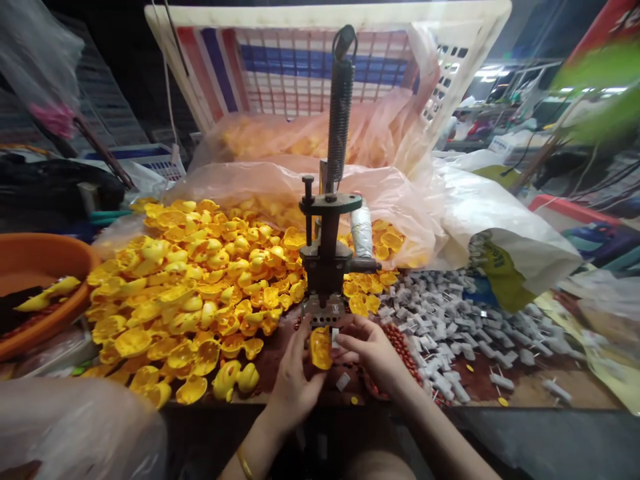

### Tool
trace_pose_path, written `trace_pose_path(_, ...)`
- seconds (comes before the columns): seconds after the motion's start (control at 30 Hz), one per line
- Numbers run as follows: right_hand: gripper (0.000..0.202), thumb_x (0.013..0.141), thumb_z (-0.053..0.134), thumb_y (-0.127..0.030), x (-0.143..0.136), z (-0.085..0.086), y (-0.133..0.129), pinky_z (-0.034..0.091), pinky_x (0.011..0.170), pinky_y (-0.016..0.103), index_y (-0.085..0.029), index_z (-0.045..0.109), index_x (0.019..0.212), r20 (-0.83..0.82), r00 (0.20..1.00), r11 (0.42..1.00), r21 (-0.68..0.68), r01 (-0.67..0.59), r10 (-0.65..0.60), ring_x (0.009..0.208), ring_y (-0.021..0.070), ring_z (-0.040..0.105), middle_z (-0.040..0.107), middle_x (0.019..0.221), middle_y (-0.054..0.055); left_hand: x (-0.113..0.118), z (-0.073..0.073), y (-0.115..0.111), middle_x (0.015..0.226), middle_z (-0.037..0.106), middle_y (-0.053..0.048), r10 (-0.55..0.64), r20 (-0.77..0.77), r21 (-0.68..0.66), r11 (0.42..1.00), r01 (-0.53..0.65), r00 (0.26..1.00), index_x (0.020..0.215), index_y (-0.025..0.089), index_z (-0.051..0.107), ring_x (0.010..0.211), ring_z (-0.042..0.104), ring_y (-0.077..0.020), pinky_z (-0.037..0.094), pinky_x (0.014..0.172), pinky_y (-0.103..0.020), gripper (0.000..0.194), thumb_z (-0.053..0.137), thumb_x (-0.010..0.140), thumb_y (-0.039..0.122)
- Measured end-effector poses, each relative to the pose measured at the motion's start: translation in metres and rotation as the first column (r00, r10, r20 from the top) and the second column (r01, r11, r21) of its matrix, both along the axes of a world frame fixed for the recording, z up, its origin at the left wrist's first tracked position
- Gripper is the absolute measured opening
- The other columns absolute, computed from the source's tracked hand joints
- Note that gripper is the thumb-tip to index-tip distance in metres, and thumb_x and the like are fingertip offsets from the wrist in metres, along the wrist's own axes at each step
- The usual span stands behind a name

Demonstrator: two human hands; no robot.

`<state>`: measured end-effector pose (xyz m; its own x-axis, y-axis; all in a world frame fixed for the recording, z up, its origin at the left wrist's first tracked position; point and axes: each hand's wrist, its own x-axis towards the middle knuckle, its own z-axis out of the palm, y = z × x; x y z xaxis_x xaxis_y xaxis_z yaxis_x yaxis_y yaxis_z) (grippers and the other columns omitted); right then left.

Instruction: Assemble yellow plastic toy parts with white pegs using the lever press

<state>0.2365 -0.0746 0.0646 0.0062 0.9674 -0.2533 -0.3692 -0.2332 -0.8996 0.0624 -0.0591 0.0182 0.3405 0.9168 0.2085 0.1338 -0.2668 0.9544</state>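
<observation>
A yellow plastic shell half (320, 352), open side up, sits under the head of a dark hand press (326, 267). My left hand (295, 377) grips it from the left, with the thumb near its lower edge and the fingers up by the press. From the right, my right hand (367, 347) pinches a small white plastic block (335, 337) at the shell's right edge. Whether the block touches the shell I cannot tell. A similar loose block (343, 381) lies on the bench just below. The fingertips nearest the press are partly hidden.
A big heap of yellow shell halves (200, 287) covers the left side. Grey-white blocks with metal pins (465, 333) are piled right, beside reddish-brown beads (400, 350). An orange basin (45, 260) stands far left. Behind the press leans a white plastic crate (320, 15).
</observation>
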Motion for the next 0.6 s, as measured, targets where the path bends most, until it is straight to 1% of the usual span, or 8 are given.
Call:
trace_pose_path(0.07,0.038,0.062,0.078,-0.038,-0.005,-0.001,-0.002,0.054,0.055,0.025,-0.016,0.064,0.089,0.043,0.999,0.999,0.038,0.010,-0.011,0.058,0.0137,0.065,0.066,0.073,0.000,0.003,0.006,-0.003,0.136,0.046,-0.015,-0.179,0.164,-0.182,0.961,0.208,0.970,0.132,0.024,0.040,0.110,0.059,-0.0276,0.052,0.088,-0.039,0.066,0.067,0.072,0.025)
trace_pose_path(0.13,0.036,0.064,0.077,-0.039,-0.006,0.001,-0.003,0.053,0.054,0.024,-0.016,0.066,0.089,0.068,0.998,0.999,0.043,-0.005,0.002,0.057,0.0128,0.064,0.066,0.075,0.001,0.002,0.014,-0.003,0.122,0.057,-0.013,-0.239,0.289,-0.291,0.900,0.323,0.927,0.120,0.023,0.047,0.102,0.063,-0.0272,0.053,0.084,-0.039,0.054,0.069,0.071,0.027)
trace_pose_path(0.23,0.038,0.062,0.078,-0.034,-0.006,0.005,-0.008,0.053,0.060,0.025,-0.018,0.065,0.093,0.075,0.995,0.995,0.074,-0.073,0.067,0.065,0.0137,0.064,0.067,0.080,0.001,-0.002,0.017,-0.002,0.099,0.064,-0.006,-0.130,0.292,-0.341,0.912,0.230,0.948,0.106,0.024,0.046,0.089,0.066,-0.0230,0.054,0.077,-0.035,0.046,0.072,0.068,0.026)
trace_pose_path(0.33,0.033,0.065,0.075,-0.027,-0.010,0.008,-0.016,0.051,0.064,0.025,-0.018,0.063,0.095,0.288,0.957,0.972,0.208,-0.110,0.047,0.070,0.0141,0.063,0.066,0.079,0.001,-0.001,0.010,-0.002,0.111,0.055,-0.006,0.024,0.216,-0.151,0.988,0.009,0.976,0.100,0.023,0.045,0.092,0.064,-0.0199,0.053,0.075,-0.030,0.042,0.072,0.068,0.023)
trace_pose_path(0.4,0.016,0.076,0.065,-0.026,-0.014,0.007,-0.021,0.049,0.063,0.023,-0.018,0.063,0.090,0.551,0.832,0.923,0.349,-0.164,-0.061,0.069,0.0132,0.060,0.064,0.076,0.002,0.000,0.004,-0.003,0.120,0.048,-0.009,0.093,0.188,0.033,0.994,-0.101,0.978,0.096,0.023,0.045,0.101,0.060,-0.0201,0.052,0.077,-0.028,0.036,0.070,0.070,0.021)
trace_pose_path(0.47,0.013,0.085,0.053,-0.024,-0.017,0.007,-0.026,0.046,0.062,0.022,-0.017,0.063,0.091,0.747,0.641,0.839,0.454,-0.300,-0.176,0.068,0.0124,0.058,0.062,0.077,0.004,0.002,-0.001,-0.003,0.120,0.047,-0.009,0.121,0.178,0.166,0.974,-0.151,0.977,0.096,0.023,0.044,0.106,0.057,-0.0205,0.052,0.078,-0.028,0.034,0.068,0.072,0.019)
trace_pose_path(0.53,0.019,0.090,0.045,-0.023,-0.018,0.008,-0.029,0.043,0.059,0.020,-0.017,0.062,0.097,0.855,0.463,0.770,0.453,-0.449,-0.232,0.065,0.0115,0.057,0.062,0.078,0.005,0.001,-0.005,-0.003,0.114,0.050,-0.009,0.121,0.173,0.266,0.950,-0.165,0.977,0.100,0.024,0.043,0.105,0.057,-0.0207,0.053,0.077,-0.028,0.038,0.067,0.072,0.017)
trace_pose_path(0.6,0.022,0.092,0.041,-0.023,-0.021,0.011,-0.030,0.040,0.053,0.019,-0.016,0.061,0.098,0.921,0.298,0.754,0.380,-0.536,-0.252,0.060,0.0108,0.055,0.061,0.077,0.005,0.000,-0.006,-0.002,0.112,0.050,-0.009,0.109,0.139,0.351,0.924,-0.152,0.984,0.108,0.025,0.044,0.106,0.055,-0.0216,0.053,0.081,-0.031,0.043,0.066,0.073,0.015)
